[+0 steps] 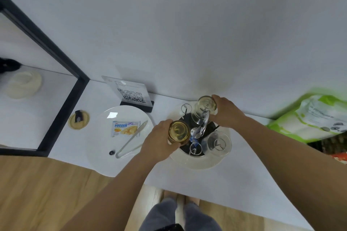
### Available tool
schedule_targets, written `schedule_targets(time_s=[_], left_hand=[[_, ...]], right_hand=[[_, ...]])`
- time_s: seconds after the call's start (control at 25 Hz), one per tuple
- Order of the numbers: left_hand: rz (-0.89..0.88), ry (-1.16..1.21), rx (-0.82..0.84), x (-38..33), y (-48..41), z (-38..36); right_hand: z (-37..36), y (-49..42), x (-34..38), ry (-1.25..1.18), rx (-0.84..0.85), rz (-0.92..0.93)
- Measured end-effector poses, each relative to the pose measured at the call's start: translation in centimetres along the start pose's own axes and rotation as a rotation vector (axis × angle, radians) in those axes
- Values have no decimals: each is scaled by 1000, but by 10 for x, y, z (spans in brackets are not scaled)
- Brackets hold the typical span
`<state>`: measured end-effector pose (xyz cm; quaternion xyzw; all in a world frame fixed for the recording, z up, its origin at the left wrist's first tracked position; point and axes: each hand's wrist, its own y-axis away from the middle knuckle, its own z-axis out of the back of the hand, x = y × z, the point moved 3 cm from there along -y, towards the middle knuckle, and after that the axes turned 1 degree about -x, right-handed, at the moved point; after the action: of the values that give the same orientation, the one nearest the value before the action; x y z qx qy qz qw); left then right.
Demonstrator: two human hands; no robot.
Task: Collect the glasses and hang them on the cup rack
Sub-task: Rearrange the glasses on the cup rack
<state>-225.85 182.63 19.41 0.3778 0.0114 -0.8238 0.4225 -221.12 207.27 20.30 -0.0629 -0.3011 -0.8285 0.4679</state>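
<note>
A metal cup rack (201,126) with wire pegs stands on a round tray (199,163) on the white table. My left hand (159,139) grips a yellowish glass (178,132), held bottom-up at the rack's left side. My right hand (228,111) holds a second glass (204,108), upside down over a peg at the back of the rack. A third clear glass (218,143) hangs inverted on the right-front peg. Two bare wire pegs show, one at the back left (185,108) and one at the front (195,148).
A white plate (105,137) left of the rack carries a wafer packet (125,128), metal tongs (131,140) and a small dark berry (112,152). Behind it stands a QR-code sign (131,93). A small lid (78,119) lies farther left. A green bag (311,118) sits at right.
</note>
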Motion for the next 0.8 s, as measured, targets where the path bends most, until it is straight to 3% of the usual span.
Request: schedule_targets(time_s=[0.8], left_hand=[[46,-22,16,-5,-10,1]], right_hand=[[3,3,-7,48,-11,-35]])
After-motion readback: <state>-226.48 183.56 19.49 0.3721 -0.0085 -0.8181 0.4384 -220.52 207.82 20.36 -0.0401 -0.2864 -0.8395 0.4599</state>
